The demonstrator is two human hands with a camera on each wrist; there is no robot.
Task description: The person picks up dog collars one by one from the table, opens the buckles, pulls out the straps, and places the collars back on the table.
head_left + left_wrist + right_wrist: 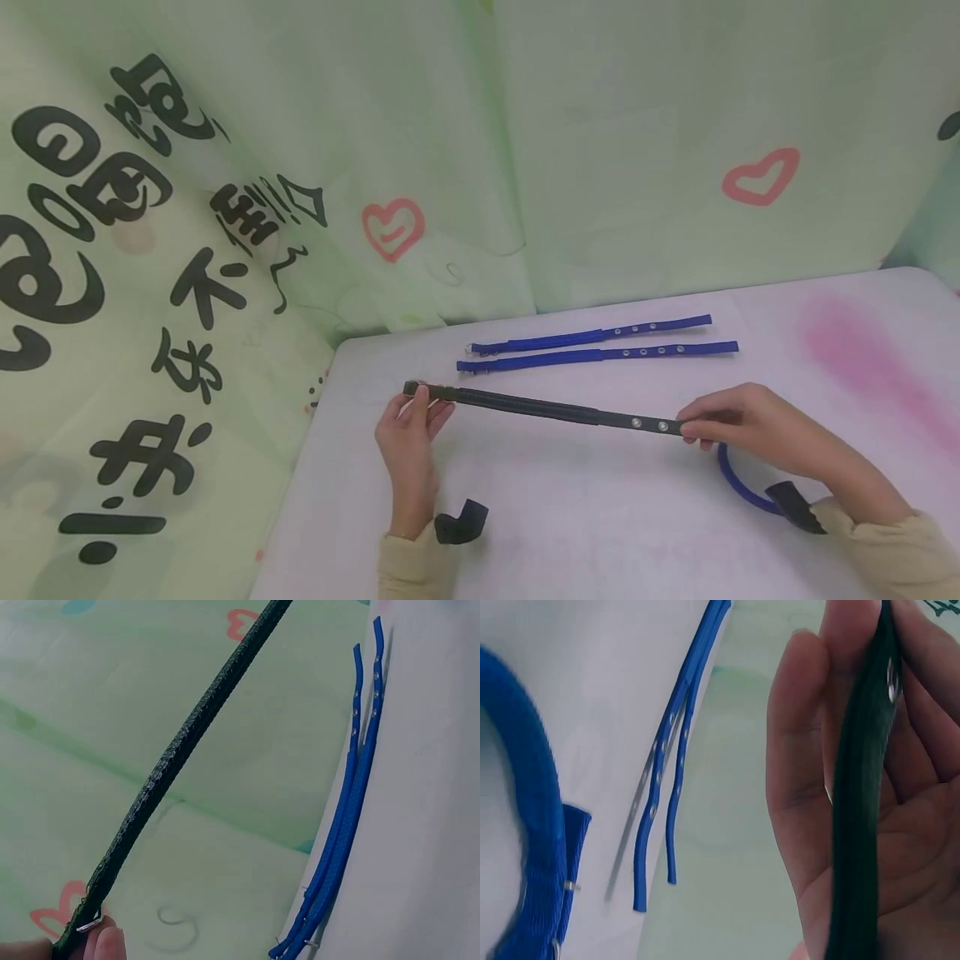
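A dark green buckle collar is held up lengthwise between both hands above the table. My left hand pinches its buckle end; the metal buckle shows at the fingertips in the left wrist view. At the other end, past the metal eyelets, my right hand grips the strap between thumb and fingers. The right wrist view has the tail of the dark green collar running down in front of the palm. Just beneath the right hand a blue collar lies curled into a loop, partly hidden by the wrist.
Two blue collars, a rear one and a front one, lie straight side by side toward the back of the white table. Behind them hangs a pale green curtain with hearts and black lettering. A black piece sits at the left wrist.
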